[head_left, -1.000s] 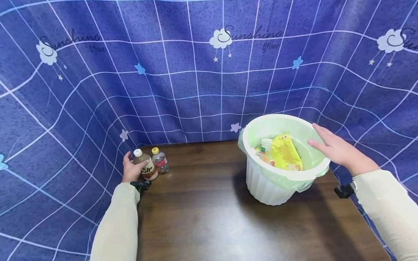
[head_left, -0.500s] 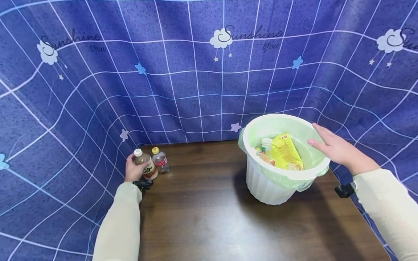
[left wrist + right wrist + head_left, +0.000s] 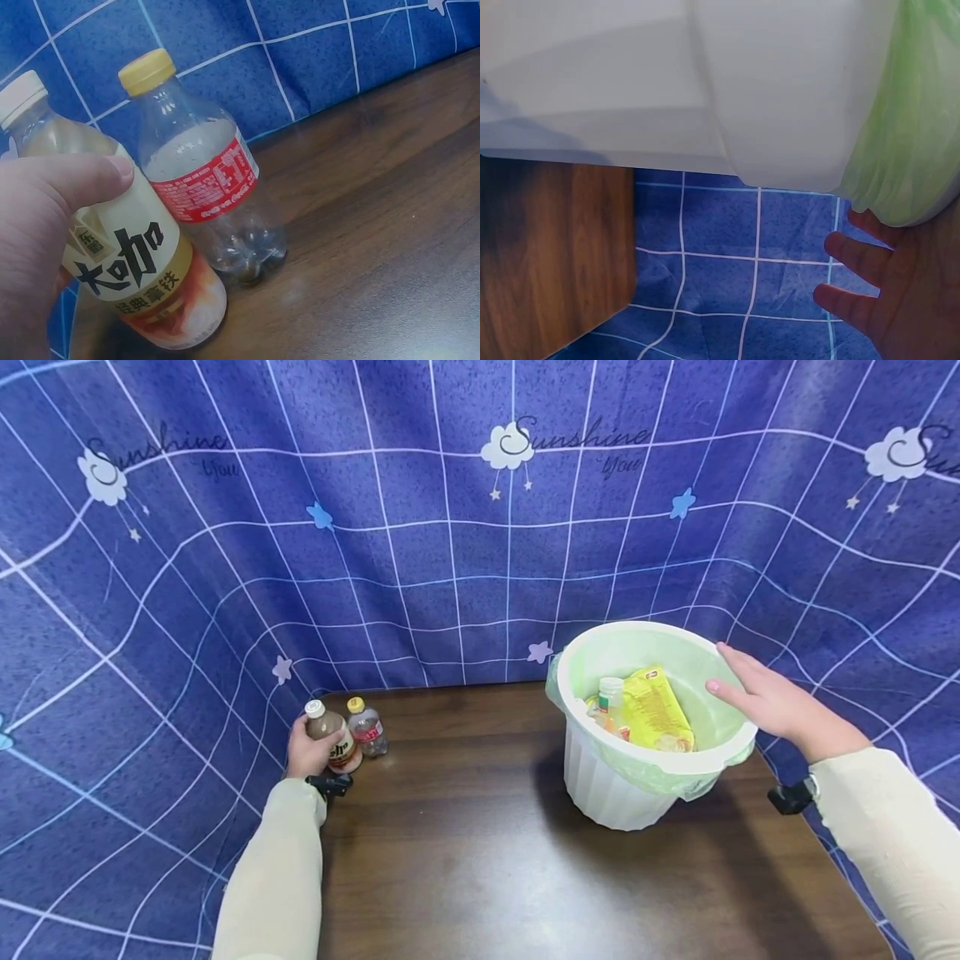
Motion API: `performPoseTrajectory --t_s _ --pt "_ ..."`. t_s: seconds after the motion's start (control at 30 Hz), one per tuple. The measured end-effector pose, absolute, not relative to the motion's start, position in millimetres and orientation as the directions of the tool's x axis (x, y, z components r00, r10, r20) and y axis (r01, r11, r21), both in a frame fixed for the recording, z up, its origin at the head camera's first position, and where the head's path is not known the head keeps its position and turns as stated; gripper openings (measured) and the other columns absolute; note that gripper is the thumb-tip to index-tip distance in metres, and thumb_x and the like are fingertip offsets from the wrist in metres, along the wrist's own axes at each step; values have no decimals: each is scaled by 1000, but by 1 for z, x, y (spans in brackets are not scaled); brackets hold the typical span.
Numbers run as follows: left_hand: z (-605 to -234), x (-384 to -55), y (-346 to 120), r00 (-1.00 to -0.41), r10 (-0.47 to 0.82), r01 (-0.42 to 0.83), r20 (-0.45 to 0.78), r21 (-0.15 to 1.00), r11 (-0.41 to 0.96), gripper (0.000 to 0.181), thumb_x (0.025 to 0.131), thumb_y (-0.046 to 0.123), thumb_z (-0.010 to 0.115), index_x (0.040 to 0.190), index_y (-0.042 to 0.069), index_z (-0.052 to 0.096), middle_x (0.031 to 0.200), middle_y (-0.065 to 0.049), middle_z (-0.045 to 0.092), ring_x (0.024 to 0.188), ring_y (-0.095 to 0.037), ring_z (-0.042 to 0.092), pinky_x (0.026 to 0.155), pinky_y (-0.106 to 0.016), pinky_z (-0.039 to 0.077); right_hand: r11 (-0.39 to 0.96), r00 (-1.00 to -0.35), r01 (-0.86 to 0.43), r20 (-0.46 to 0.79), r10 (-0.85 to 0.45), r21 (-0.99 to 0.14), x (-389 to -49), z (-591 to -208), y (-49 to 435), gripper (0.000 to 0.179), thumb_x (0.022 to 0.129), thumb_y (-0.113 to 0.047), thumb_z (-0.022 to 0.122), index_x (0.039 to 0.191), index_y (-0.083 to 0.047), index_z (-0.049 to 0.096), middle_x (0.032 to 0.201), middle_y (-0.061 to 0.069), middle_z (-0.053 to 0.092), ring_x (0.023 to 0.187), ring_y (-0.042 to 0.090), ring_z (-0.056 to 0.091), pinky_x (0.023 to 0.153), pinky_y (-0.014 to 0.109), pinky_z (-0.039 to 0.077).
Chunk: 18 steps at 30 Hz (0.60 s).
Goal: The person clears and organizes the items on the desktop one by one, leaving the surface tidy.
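A bottle with a white cap and a cream label (image 3: 127, 247) stands at the left of the table in the head view. My left hand (image 3: 307, 752) grips it, with the thumb across the label. Touching or close beside it is a clear plastic bottle (image 3: 202, 172) with a yellow cap and red label. On the right, my right hand (image 3: 780, 706) rests at the rim of a white bin (image 3: 615, 785), its fingers fairly straight. Several of those fingers (image 3: 851, 304) show outside the bin in the right wrist view, beside the green liner (image 3: 922, 127).
Inside the bin lie a yellow packet (image 3: 660, 710) and a clear bottle (image 3: 611, 693) with a whitish cap. The brown wooden table (image 3: 450, 827) spans the space between the two hands. A blue patterned cloth (image 3: 420, 568) hangs around the back and sides.
My left hand has closed more snugly around the white-capped bottle, and its label has turned slightly. The right hand and the bin have stayed put.
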<state>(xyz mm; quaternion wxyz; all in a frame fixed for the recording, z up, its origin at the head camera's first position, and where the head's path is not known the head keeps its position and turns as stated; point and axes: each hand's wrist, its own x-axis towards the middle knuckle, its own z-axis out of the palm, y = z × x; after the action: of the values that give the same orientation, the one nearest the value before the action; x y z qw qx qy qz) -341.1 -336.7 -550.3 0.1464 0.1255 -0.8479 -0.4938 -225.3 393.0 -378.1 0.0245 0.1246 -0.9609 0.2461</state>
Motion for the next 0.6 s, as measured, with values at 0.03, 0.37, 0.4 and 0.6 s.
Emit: performPoseTrajectory --t_s 0.03,0.37,0.4,0.6 --pt "-549 -341 -338 -926 -354 -64 129 872 485 79 86 11 77 149 -8 34 147 -33 42 135 -46 41 115 -54 33 845 -967 -256 113 -230 -469 -225 -378 393 76 106 -37 47 159 4 12 160 35 16 147 54 16 117 67 17" --pt "-524 -341 -351 -907 -376 -36 190 855 518 79 86 13 77 148 -9 35 146 -33 44 134 -44 43 116 -52 33 841 -965 -262 119 -233 -473 -225 -378 391 76 105 -36 48 159 5 12 160 36 17 146 54 17 117 68 17" --pt "-520 -341 -352 -904 -379 -30 195 858 513 78 86 13 77 148 -9 36 145 -32 45 134 -44 44 115 -51 33 841 -965 -261 118 -233 -474 -225 -378 391 76 105 -36 48 159 5 13 160 36 17 146 54 17 116 68 17" --pt "-489 -342 -348 -889 -392 3 235 860 510 76 86 13 76 149 -7 37 145 -31 45 133 -42 44 115 -50 34 848 -967 -254 112 -228 -465 -225 -377 392 76 106 -37 47 159 4 12 160 36 16 146 54 17 116 68 17"
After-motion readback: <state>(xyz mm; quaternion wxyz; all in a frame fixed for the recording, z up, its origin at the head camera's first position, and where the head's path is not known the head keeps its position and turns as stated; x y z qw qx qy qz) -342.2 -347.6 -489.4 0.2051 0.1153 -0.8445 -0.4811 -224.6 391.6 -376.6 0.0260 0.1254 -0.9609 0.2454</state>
